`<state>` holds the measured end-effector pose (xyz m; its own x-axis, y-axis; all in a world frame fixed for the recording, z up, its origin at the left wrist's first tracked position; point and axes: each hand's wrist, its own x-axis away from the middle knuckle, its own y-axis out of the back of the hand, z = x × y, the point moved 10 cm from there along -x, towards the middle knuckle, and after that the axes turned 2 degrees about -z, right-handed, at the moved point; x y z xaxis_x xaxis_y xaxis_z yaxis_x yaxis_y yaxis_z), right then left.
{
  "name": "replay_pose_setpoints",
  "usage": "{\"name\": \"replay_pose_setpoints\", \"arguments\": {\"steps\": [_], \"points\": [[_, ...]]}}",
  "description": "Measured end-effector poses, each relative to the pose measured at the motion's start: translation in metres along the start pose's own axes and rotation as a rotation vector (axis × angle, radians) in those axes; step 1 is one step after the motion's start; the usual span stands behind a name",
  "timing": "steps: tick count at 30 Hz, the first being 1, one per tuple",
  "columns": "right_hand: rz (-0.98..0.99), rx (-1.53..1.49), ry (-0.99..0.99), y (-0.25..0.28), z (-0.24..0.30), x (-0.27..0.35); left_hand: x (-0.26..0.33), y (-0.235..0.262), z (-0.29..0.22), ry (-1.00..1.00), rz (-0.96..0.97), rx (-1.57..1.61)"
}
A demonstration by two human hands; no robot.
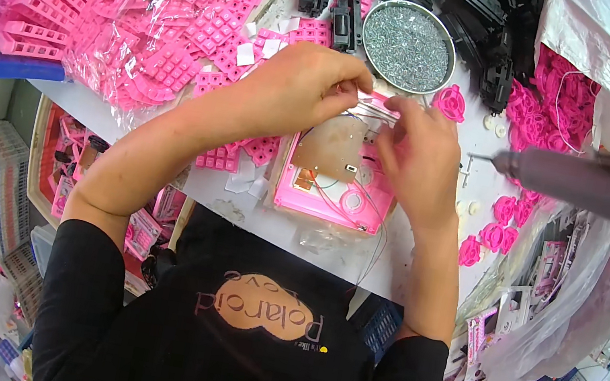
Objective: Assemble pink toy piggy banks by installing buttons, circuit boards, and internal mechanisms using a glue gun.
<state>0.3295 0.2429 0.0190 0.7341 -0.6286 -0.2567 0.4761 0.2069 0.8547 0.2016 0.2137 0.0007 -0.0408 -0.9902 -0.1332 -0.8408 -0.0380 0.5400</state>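
Note:
In the middle of the bench lies a pink plastic housing (295,199), its inside facing up. Over it sits a tan circuit board (331,146), with thin wires (372,219) trailing past the near edge. Both hands are at the housing's far end, where thin silvery rods (374,111) cross between them. My left hand (311,85) has its fingers curled and thumb close to the index finger; what they pinch is hidden. My right hand (422,150) bends its fingers and thumb down onto the far right part of the housing, the tips partly covered.
Just beyond the hands stands a round tin of small screws (408,48). A power screwdriver (583,184) juts in from the right. Bagged pink keypads (158,26) lie left, black parts (481,26) at the back, and pink rings (557,104) in a bag at right.

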Motion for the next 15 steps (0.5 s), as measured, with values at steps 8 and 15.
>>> {"name": "replay_pose_setpoints", "arguments": {"steps": [8,15], "points": [[0.080,0.129,0.085,-0.004,0.034,0.031,-0.001,-0.018,-0.024,-0.288,-0.002,-0.320],[-0.131,-0.061,-0.123,0.008,0.020,0.060,-0.014,-0.050,-0.036,-0.368,0.255,-0.487]]}}
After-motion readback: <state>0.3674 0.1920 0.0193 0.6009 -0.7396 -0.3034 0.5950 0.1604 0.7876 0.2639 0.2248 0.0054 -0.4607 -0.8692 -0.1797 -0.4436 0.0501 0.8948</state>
